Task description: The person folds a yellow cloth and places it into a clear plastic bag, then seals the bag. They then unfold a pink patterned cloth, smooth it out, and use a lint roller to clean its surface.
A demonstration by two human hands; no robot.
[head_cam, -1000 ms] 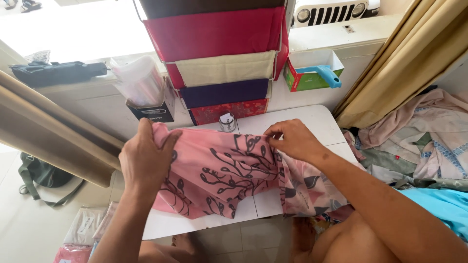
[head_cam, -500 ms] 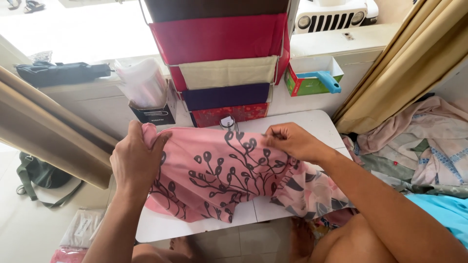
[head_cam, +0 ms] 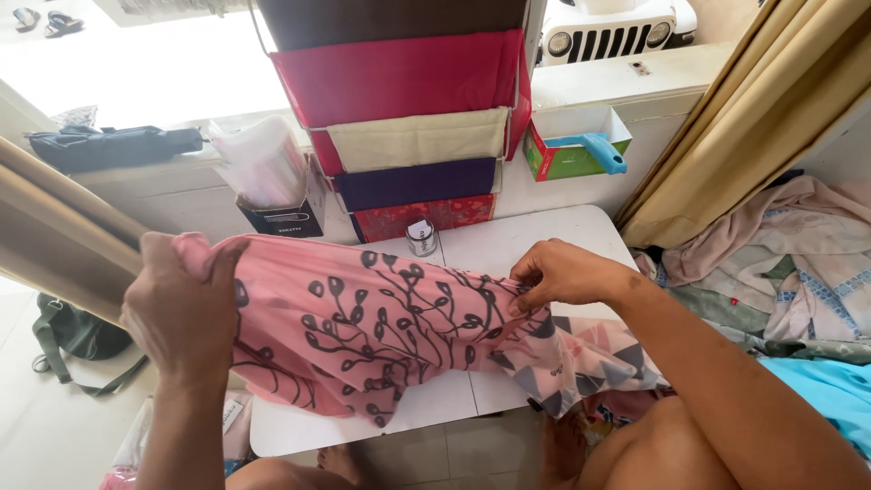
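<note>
pink cloth (head_cam: 363, 331) hangs stretched above the white table (head_cam: 553, 238). i see my left hand (head_cam: 181, 304) clamped over its left end, fingers wrapped around the bunched edge; my right hand (head_cam: 558, 275) pinches the fabric at its right, fingertips pressed together.

In your grip you have thin, soft pink cloth (head_cam: 363, 336), matt, printed with dark leafy branches. Under it you see a smooth white tabletop (head_cam: 544, 240) with a faint sheen. Behind that you face a hanging organiser (head_cam: 408, 118) of matt woven fabric, a crinkly clear plastic bag (head_cam: 259, 163) and a small shiny-lidded jar (head_cam: 420, 238).
</note>
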